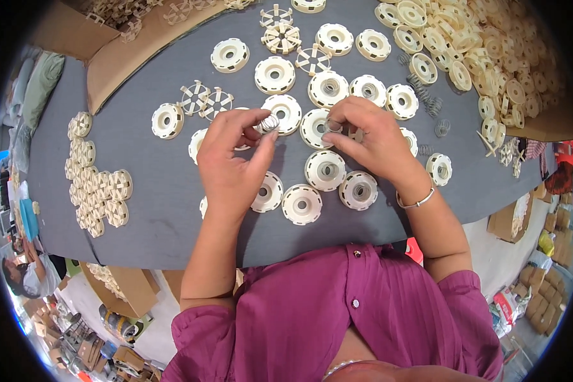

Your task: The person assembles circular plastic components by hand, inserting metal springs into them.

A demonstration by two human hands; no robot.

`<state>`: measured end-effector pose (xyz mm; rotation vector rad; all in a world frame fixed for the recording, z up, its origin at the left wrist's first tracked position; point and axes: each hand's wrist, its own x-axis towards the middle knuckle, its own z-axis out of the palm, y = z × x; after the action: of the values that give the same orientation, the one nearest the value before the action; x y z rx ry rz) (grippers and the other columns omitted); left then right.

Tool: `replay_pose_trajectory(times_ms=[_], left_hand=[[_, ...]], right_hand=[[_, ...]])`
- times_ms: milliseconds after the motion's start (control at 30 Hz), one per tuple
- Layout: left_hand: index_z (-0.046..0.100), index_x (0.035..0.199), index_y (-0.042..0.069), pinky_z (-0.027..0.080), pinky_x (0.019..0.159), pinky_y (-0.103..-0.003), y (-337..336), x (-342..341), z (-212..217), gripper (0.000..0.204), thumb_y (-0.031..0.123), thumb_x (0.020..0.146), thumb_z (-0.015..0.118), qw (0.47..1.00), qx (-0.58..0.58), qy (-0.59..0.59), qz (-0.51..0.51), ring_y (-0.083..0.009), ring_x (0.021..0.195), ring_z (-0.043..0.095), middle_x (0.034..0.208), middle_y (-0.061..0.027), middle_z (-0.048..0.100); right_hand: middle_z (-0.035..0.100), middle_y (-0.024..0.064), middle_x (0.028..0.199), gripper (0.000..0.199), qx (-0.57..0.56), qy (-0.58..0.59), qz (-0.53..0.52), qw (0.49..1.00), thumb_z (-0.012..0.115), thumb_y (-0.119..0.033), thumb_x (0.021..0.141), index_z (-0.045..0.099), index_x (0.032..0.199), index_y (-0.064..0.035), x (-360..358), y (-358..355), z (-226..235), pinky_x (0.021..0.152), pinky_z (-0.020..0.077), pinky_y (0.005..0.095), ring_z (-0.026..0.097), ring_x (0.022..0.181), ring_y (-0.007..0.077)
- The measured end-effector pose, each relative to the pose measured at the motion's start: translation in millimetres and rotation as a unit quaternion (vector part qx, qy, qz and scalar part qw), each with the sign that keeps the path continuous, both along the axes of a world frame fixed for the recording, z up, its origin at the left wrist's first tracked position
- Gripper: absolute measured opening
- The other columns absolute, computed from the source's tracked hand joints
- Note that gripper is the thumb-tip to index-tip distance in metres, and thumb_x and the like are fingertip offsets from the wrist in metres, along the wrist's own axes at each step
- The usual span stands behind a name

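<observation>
My left hand (pixel 235 153) pinches a metal coil spring (pixel 269 123) between thumb and fingers, just in front of a cream plastic ring (pixel 282 114). In my right hand (pixel 370 137) another coil spring (pixel 332 127) is held over the middle of a second round cream ring (pixel 313 129). Several more such rings lie around both hands, and a few, like the ring (pixel 325 170) below my right hand, have a spring standing in the centre. Loose springs (pixel 424 97) are scattered to the right of the rings. Spoked cream pieces (pixel 195 97) lie to the left of and beyond the rings.
A large heap of cream rings (pixel 490 57) fills the far right of the grey table (pixel 159 235). Joined cream assemblies (pixel 97 184) sit grouped at the left. A cardboard box (pixel 127 57) with spoked pieces stands at the far left. Another person (pixel 35 274) is at the left edge.
</observation>
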<state>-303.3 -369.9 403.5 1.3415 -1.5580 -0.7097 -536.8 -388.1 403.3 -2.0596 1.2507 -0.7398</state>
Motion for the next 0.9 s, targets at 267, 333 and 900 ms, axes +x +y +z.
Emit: replay_pose_trajectory(times_ms=[267, 333, 900], left_hand=[[0.068, 0.107, 0.000, 0.053, 0.071, -0.024, 0, 5, -13, 0.030, -0.004, 0.078, 0.074, 0.993, 0.017, 0.119, 0.000, -0.0098, 0.081, 0.062, 0.101, -0.0061, 0.065], [0.068, 0.108, 0.000, 0.053, 0.072, -0.024, 3, 9, -14, 0.031, -0.004, 0.078, 0.074, 0.990, 0.029, 0.141, 0.001, -0.0099, 0.083, 0.062, 0.102, -0.0059, 0.065], [0.059, 0.122, -0.001, 0.050, 0.079, -0.024, 7, 25, -2, 0.033, 0.002, 0.091, 0.068, 0.936, 0.146, 0.320, -0.021, -0.0096, 0.089, 0.059, 0.106, -0.0083, 0.067]], right_hand=[[0.066, 0.0073, 0.106, 0.016, -0.125, 0.076, 0.034, 0.989, 0.075, -0.013, 0.079, 0.068, 0.091, -0.0059, 5, -4, -14, 0.082, 0.0526, 0.0368, 0.064, 0.097, 0.0262], [0.065, 0.0055, 0.104, 0.016, -0.142, 0.103, 0.033, 0.984, 0.074, -0.013, 0.078, 0.070, 0.093, -0.0078, 5, -4, -12, 0.082, 0.0515, 0.0372, 0.062, 0.098, 0.0264], [0.067, 0.0089, 0.096, 0.030, -0.031, 0.010, 0.016, 0.999, 0.076, -0.011, 0.078, 0.068, 0.107, -0.0065, 46, -28, 9, 0.077, 0.0537, 0.0336, 0.066, 0.088, 0.0233]])
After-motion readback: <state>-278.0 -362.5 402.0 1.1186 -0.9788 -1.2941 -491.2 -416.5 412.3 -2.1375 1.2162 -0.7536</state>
